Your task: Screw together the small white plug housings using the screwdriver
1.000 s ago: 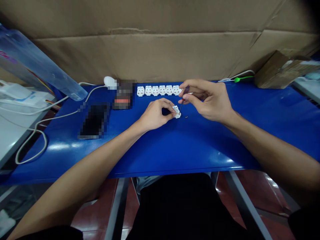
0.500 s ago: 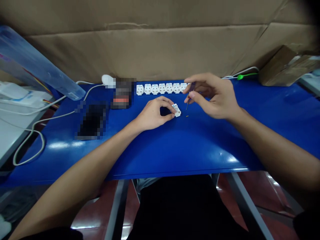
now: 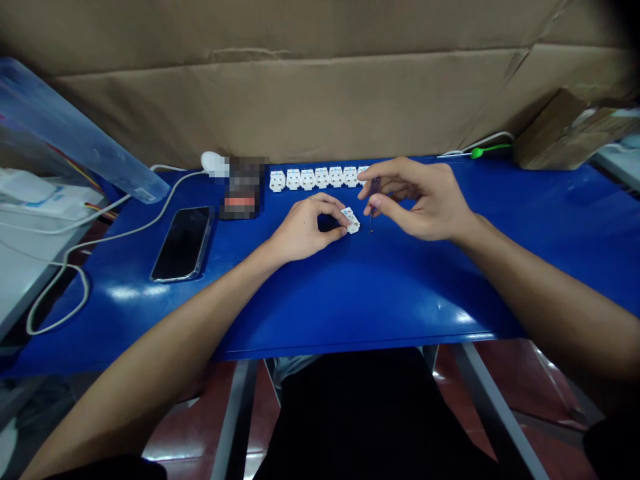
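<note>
Between the thumb and fingers of my left hand (image 3: 303,230) is a small white plastic block (image 3: 353,221) with coloured marks, held at the blue tabletop. My right hand (image 3: 425,200) grips a thin screwdriver (image 3: 375,187) with a dark purple handle, its shaft pointing down. Just at the tip lies a tiny metal piece (image 3: 371,231), perhaps a screw; whether the tip touches it I cannot tell. Behind my hands stands a row of several similar white blocks (image 3: 321,177), the right end partly hidden by my right fingers.
A phone (image 3: 181,244) lies left on the blue table (image 3: 320,300), near a blurred dark item (image 3: 243,190) and a white cable (image 3: 115,231). A clear plastic bin (image 3: 90,127) leans at far left. At back right are a green-ended tool (image 3: 477,153) and a cardboard box (image 3: 545,133).
My right hand has come down slightly, bringing the screwdriver tip to the tiny metal piece. My left hand keeps its hold on the white block. The whole view has shifted a little.
</note>
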Tool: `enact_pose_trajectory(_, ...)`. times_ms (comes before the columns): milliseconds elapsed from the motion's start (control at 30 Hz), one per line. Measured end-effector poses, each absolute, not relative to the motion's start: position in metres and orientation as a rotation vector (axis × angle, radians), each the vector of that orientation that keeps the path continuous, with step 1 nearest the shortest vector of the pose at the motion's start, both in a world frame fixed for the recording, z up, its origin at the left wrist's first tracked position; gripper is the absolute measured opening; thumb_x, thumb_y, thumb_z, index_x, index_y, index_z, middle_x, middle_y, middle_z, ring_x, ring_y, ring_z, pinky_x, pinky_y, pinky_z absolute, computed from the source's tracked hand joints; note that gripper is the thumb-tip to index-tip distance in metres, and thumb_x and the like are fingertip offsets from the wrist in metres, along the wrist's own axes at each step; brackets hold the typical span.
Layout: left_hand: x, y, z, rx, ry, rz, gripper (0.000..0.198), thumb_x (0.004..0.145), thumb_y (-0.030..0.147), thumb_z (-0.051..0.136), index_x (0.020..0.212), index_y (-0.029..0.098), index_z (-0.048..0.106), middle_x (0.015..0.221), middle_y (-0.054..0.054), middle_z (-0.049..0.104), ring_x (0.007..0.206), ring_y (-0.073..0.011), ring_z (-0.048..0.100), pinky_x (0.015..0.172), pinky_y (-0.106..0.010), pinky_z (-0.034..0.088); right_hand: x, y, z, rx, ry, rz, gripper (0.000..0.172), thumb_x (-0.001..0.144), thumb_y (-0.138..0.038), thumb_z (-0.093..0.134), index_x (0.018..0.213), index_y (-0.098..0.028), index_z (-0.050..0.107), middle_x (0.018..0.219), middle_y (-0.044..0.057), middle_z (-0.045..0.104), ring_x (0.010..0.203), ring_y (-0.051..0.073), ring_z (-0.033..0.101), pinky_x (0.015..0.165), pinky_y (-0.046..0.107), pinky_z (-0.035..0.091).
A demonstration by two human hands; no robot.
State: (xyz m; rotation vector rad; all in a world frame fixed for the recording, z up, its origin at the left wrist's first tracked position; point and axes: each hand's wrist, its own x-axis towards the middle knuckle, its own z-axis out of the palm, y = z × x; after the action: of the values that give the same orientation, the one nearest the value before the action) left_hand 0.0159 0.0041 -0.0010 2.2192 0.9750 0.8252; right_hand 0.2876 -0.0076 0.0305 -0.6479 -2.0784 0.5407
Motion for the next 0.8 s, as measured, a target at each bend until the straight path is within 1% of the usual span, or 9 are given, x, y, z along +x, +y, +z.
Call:
enact_pose_trajectory(67,0.016,0.004,-0.001,2.230,0.961,0.832,0.009,0.092,0.023,0.086,0.100,0.026,0.089,0.129,-0.008,0.082,0.124,-0.0282,0.079,0.120,-0.049,0.056,0.286,-0.008,0.031,-0.654,-2.008,0.576,0.038,0.106,-0.032,0.078,0.144,-0.035,0.074,0.115,0.001,0.087,0.087,0.020,0.087,0.077,0.033,0.076)
enact_pose_trajectory(167,0.016,0.004,0.000,2.260,0.899,0.865,0.014,0.090,0.026,0.090,0.103,0.025,0.087,0.128,-0.008,0.081,0.125,-0.0287,0.077,0.117,-0.049,0.057,0.280,-0.009,0.031,-0.641,-1.830,0.619,0.033,0.108,-0.045,0.079,0.139,-0.035,0.074,0.114,0.002,0.086,0.089,0.020,0.087,0.079,0.036,0.078)
enact_pose_trajectory(300,0.016,0.002,0.001,2.283,0.832,0.983,0.024,0.088,0.031,0.094,0.109,0.024,0.085,0.125,-0.008,0.079,0.115,-0.0269,0.076,0.104,-0.044,0.061,0.271,-0.009,0.030,-0.570,-1.684,0.675,0.032,0.106,-0.054,0.080,0.131,-0.035,0.072,0.113,0.002,0.084,0.089,0.021,0.087,0.078,0.037,0.079)
enact_pose_trajectory(367,0.017,0.001,0.001,2.272,0.810,1.008,0.022,0.092,0.033,0.092,0.111,0.025,0.087,0.122,-0.007,0.080,0.109,-0.0248,0.076,0.098,-0.041,0.062,0.268,-0.009,0.030,-0.571,-1.674,0.694,0.035,0.105,-0.058,0.081,0.129,-0.036,0.071,0.113,0.002,0.084,0.089,0.022,0.088,0.077,0.039,0.079)
enact_pose_trajectory(467,0.017,0.001,0.000,2.242,0.772,1.012,0.013,0.100,0.034,0.086,0.109,0.026,0.089,0.115,-0.006,0.084,0.103,-0.0227,0.077,0.095,-0.039,0.061,0.269,-0.008,0.028,-0.591,-1.685,0.676,0.040,0.104,-0.065,0.079,0.130,-0.036,0.070,0.113,0.003,0.085,0.090,0.024,0.088,0.077,0.041,0.079)
enact_pose_trajectory(600,0.017,0.003,-0.001,2.220,0.773,0.997,0.010,0.102,0.031,0.083,0.107,0.025,0.089,0.111,-0.006,0.086,0.097,-0.0204,0.077,0.092,-0.037,0.062,0.271,-0.005,0.025,-0.607,-1.734,0.614,0.041,0.107,-0.067,0.075,0.134,-0.037,0.068,0.115,0.003,0.084,0.091,0.024,0.088,0.080,0.042,0.079)
enact_pose_trajectory(800,0.017,0.003,-0.001,2.225,0.811,0.983,0.009,0.101,0.029,0.082,0.104,0.024,0.089,0.109,-0.006,0.086,0.096,-0.0202,0.078,0.092,-0.037,0.063,0.273,-0.004,0.025,-0.562,-1.775,0.563,0.037,0.110,-0.062,0.072,0.137,-0.037,0.067,0.115,0.003,0.084,0.093,0.023,0.089,0.080,0.041,0.080)
